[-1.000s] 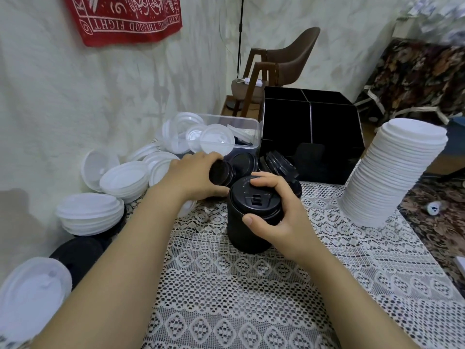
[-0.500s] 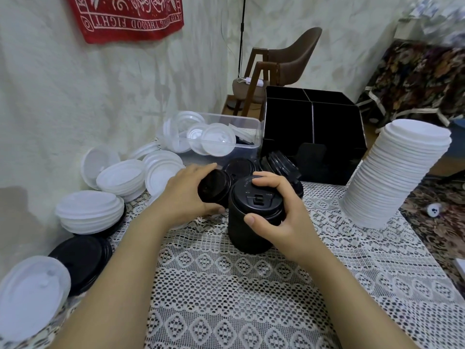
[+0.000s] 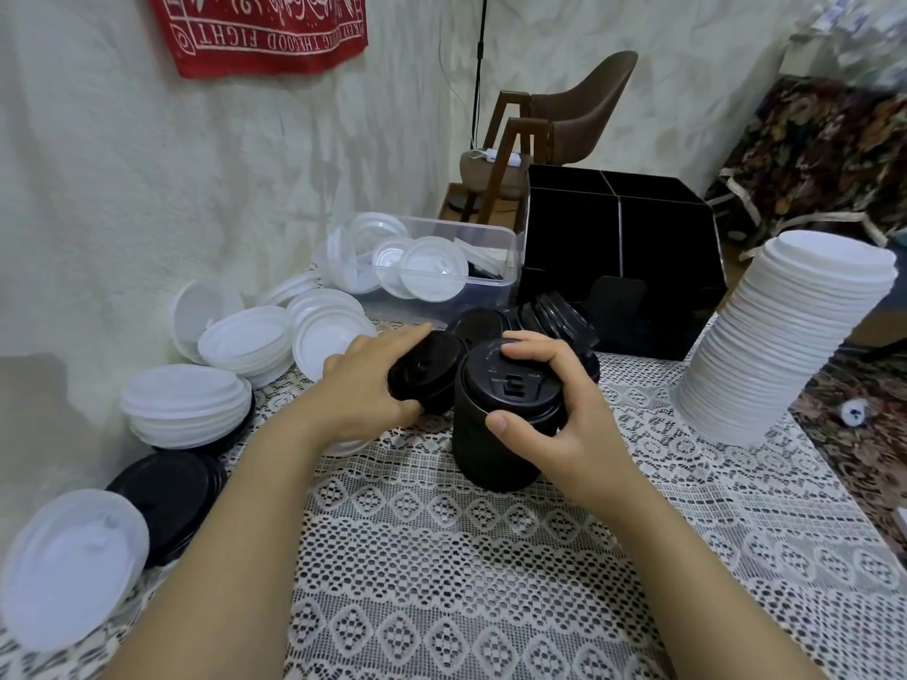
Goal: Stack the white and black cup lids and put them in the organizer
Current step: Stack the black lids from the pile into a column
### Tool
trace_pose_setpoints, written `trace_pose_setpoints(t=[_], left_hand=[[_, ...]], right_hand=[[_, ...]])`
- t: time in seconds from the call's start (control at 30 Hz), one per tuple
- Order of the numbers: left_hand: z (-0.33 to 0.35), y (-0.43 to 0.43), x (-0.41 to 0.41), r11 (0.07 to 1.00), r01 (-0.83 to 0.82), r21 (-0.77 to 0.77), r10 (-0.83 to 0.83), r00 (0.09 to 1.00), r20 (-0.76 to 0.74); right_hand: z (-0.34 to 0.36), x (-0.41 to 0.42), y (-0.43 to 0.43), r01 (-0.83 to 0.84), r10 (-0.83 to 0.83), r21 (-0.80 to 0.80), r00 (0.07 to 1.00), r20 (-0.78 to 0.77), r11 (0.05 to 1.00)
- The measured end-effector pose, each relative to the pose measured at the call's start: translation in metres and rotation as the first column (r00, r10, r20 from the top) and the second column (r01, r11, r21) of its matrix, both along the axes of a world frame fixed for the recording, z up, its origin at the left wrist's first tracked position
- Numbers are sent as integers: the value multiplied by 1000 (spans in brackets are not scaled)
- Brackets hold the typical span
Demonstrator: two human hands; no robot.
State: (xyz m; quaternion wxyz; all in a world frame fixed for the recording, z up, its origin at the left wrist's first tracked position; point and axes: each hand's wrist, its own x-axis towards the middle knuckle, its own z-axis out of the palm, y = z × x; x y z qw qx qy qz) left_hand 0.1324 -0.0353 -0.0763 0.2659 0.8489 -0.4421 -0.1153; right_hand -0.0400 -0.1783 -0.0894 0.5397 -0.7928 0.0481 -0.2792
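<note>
A stack of black lids (image 3: 495, 434) stands upright on the lace tablecloth at the centre. My right hand (image 3: 554, 414) grips its top, thumb in front and fingers curled over the rim. Just left of it, my left hand (image 3: 368, 385) holds a tilted black lid (image 3: 432, 370) by its edge. More black lids (image 3: 559, 321) lie behind. A tall stack of white lids (image 3: 785, 341) stands at the right. The black organizer (image 3: 623, 252) sits at the back.
Piles of white lids (image 3: 186, 404) and black lids (image 3: 172, 498) lie along the left wall. A clear plastic bin (image 3: 471, 267) with white lids stands behind them. A brown chair (image 3: 564, 120) is beyond the table. The table's right edge drops to a patterned carpet.
My left hand has drawn the single black lid back from the pile and nearer the black stack. The right hand stays on top of the stack.
</note>
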Motion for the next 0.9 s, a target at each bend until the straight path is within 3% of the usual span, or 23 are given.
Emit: trace_pose_setpoints(t=[0.23, 0.47, 0.6, 0.8, 0.9], left_hand=[[1, 0, 5, 989, -81, -126, 79, 997, -18], [0, 0, 4, 976, -128, -178, 92, 976, -200], [-2, -2, 6, 961, -143, -237, 88, 970, -228], [0, -3, 7, 853, -212, -478, 54, 945, -322], [2, -3, 5, 829, -244, -503, 60, 934, -353]], right_hand=[[-1, 0, 0, 3, -3, 1, 1000, -1, 1000], [-1, 1, -1, 4, -4, -2, 1000, -5, 1000], [-1, 0, -1, 6, -6, -6, 1000, -8, 1000], [-1, 0, -2, 5, -5, -4, 1000, -19, 1000], [-1, 0, -2, 7, -7, -3, 1000, -26, 1000]])
